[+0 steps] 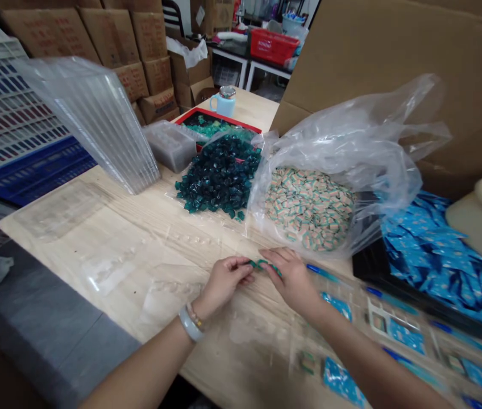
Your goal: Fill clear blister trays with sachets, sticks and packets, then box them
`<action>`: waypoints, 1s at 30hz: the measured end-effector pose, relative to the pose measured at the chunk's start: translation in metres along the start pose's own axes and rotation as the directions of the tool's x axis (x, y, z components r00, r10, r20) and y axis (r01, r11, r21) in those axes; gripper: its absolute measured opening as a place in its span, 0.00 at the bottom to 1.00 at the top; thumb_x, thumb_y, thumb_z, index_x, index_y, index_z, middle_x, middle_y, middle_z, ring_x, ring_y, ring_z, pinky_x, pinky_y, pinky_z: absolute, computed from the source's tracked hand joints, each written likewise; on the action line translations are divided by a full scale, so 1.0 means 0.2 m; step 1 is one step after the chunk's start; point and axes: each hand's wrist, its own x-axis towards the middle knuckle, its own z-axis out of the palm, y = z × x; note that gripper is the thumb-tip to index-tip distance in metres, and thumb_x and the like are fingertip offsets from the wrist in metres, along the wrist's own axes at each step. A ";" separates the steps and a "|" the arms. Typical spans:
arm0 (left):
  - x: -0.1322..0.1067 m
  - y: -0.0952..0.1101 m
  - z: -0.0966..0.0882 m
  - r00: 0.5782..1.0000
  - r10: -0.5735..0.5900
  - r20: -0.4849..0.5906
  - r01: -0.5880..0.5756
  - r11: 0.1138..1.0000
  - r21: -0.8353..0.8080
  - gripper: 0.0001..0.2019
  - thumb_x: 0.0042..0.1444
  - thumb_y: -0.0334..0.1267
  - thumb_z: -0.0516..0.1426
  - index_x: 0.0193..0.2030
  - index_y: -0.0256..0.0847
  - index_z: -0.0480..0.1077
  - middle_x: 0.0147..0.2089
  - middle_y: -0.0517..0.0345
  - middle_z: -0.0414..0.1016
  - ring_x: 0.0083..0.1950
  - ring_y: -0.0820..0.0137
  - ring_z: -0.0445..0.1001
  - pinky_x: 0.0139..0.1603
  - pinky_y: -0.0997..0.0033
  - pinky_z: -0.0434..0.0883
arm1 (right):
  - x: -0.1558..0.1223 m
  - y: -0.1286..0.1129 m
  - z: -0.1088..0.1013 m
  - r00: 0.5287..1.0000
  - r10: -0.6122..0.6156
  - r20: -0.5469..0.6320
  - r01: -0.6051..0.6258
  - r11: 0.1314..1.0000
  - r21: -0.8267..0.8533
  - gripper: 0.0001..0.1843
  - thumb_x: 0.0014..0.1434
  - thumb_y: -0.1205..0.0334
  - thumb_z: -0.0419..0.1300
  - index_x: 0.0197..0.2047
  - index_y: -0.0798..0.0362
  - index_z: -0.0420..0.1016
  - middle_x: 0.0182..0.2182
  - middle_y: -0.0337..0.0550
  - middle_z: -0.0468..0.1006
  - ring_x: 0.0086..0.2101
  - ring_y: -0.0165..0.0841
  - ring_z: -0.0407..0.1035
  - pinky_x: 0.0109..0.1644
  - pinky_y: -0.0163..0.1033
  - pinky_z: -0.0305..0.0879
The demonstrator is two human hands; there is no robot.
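Near the middle of the table, my left hand (226,279) is closed in a pinch at the left end of some small green pieces (262,263). Facing it, my right hand (290,278) has its fingers closed over the right end of the same green pieces, which are partly hidden and too blurred to name exactly. Beyond my hands lies a heap of dark teal translucent pieces (224,173) on clear plastic. Beside that heap, an open clear bag (377,147) holds many small beige tiles with green edges (309,207).
Clear plastic trays (113,255) lie flat on the wooden table (70,218); more stand stacked (108,119). To the right are blue packets (437,250) in a black bin, and trays holding blue packets and blue pens (321,272). A light blue mug (225,103) stands behind.
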 end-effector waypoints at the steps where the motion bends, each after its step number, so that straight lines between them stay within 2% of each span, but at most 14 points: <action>1: -0.01 0.01 0.01 1.000 0.007 0.018 -0.007 1.000 -0.007 0.12 0.45 0.40 0.58 0.34 0.33 0.71 0.24 0.59 0.72 0.25 0.75 0.68 0.29 0.75 0.66 | -0.01 -0.02 0.01 0.999 0.012 -0.030 -0.008 0.990 0.143 0.11 0.57 0.64 0.51 0.41 0.51 0.71 0.36 0.45 0.75 0.38 0.35 0.68 0.43 0.42 0.62; 4: -0.04 0.02 0.01 0.999 0.024 0.049 -0.025 0.999 0.030 0.16 0.50 0.47 0.54 0.31 0.32 0.72 0.21 0.59 0.69 0.22 0.76 0.66 0.26 0.76 0.64 | -0.04 -0.05 0.04 0.992 0.124 -0.010 -0.103 0.863 0.495 0.08 0.55 0.63 0.52 0.34 0.52 0.72 0.29 0.41 0.76 0.32 0.31 0.69 0.37 0.37 0.65; 7: -0.06 0.03 0.01 0.993 0.096 0.069 -0.108 0.973 0.204 0.14 0.49 0.43 0.55 0.33 0.34 0.73 0.25 0.58 0.71 0.26 0.75 0.67 0.28 0.75 0.65 | -0.05 -0.05 0.08 0.968 0.248 0.036 -0.211 0.731 0.649 0.07 0.53 0.60 0.54 0.31 0.53 0.70 0.26 0.40 0.75 0.29 0.30 0.69 0.34 0.36 0.65; 9: -0.07 0.04 0.01 0.981 0.186 0.054 -0.194 0.926 0.323 0.11 0.46 0.37 0.57 0.36 0.35 0.73 0.30 0.56 0.73 0.31 0.73 0.69 0.33 0.75 0.66 | -0.06 -0.05 0.10 0.961 0.276 0.029 -0.223 0.708 0.670 0.07 0.51 0.60 0.54 0.32 0.53 0.70 0.27 0.40 0.75 0.29 0.30 0.69 0.35 0.36 0.65; 12: -0.09 0.06 0.01 0.963 0.266 0.046 -0.263 0.891 0.370 0.11 0.47 0.33 0.55 0.38 0.36 0.73 0.37 0.54 0.75 0.37 0.71 0.71 0.40 0.73 0.66 | -0.06 -0.07 0.10 0.960 0.279 -0.012 -0.213 0.760 0.615 0.08 0.50 0.63 0.53 0.33 0.53 0.70 0.28 0.41 0.75 0.29 0.30 0.68 0.35 0.37 0.65; 15: -0.11 0.07 0.01 0.964 0.254 0.082 -0.266 0.901 0.341 0.12 0.49 0.31 0.53 0.39 0.37 0.73 0.38 0.54 0.76 0.39 0.70 0.71 0.41 0.72 0.67 | -0.07 -0.10 0.10 0.962 0.271 -0.031 -0.208 0.805 0.556 0.09 0.49 0.65 0.52 0.35 0.53 0.69 0.28 0.41 0.74 0.28 0.29 0.67 0.35 0.37 0.64; 18: -0.11 0.06 0.00 0.978 0.200 0.064 -0.210 0.920 0.331 0.11 0.49 0.32 0.53 0.38 0.36 0.73 0.34 0.56 0.76 0.33 0.72 0.71 0.35 0.74 0.68 | -0.08 -0.11 0.10 0.968 0.249 -0.023 -0.193 0.800 0.568 0.11 0.48 0.66 0.52 0.36 0.53 0.69 0.28 0.41 0.73 0.28 0.29 0.67 0.35 0.37 0.64; 20: -0.11 0.06 0.00 0.984 0.170 0.045 -0.175 0.929 0.325 0.10 0.50 0.33 0.53 0.37 0.36 0.73 0.30 0.57 0.75 0.30 0.73 0.70 0.32 0.75 0.68 | -0.09 -0.10 0.11 0.969 0.249 -0.003 -0.196 0.770 0.608 0.11 0.47 0.65 0.52 0.37 0.53 0.68 0.28 0.40 0.72 0.28 0.29 0.66 0.35 0.37 0.64; 23: -0.10 0.05 -0.01 0.986 0.154 0.058 -0.164 0.931 0.327 0.10 0.52 0.35 0.52 0.36 0.35 0.73 0.27 0.58 0.74 0.29 0.73 0.70 0.31 0.74 0.67 | -0.09 -0.10 0.11 0.959 0.281 0.042 -0.229 0.675 0.701 0.11 0.47 0.64 0.53 0.37 0.52 0.65 0.27 0.38 0.71 0.28 0.28 0.65 0.33 0.35 0.63; 25: -0.10 0.05 -0.02 0.971 0.226 0.075 -0.237 0.888 0.395 0.11 0.53 0.36 0.51 0.35 0.36 0.73 0.30 0.56 0.74 0.32 0.72 0.70 0.34 0.73 0.67 | -0.08 -0.09 0.11 0.949 0.308 0.060 -0.244 0.603 0.759 0.11 0.46 0.64 0.54 0.37 0.52 0.63 0.25 0.36 0.69 0.26 0.28 0.65 0.31 0.34 0.62; 27: -0.10 0.06 -0.02 0.928 0.349 0.129 -0.365 0.781 0.506 0.10 0.54 0.35 0.51 0.36 0.38 0.73 0.35 0.54 0.73 0.38 0.70 0.69 0.40 0.72 0.67 | -0.08 -0.09 0.11 0.941 0.331 0.068 -0.255 0.563 0.787 0.12 0.45 0.65 0.54 0.36 0.52 0.62 0.24 0.36 0.68 0.26 0.27 0.64 0.29 0.33 0.61; 30: -0.12 0.07 -0.02 0.866 0.427 0.260 -0.487 0.607 0.627 0.11 0.54 0.33 0.52 0.42 0.41 0.71 0.40 0.54 0.69 0.43 0.69 0.67 0.46 0.71 0.64 | -0.07 -0.09 0.10 0.933 0.354 0.063 -0.271 0.578 0.770 0.11 0.45 0.65 0.54 0.36 0.52 0.61 0.24 0.35 0.68 0.25 0.27 0.63 0.28 0.33 0.59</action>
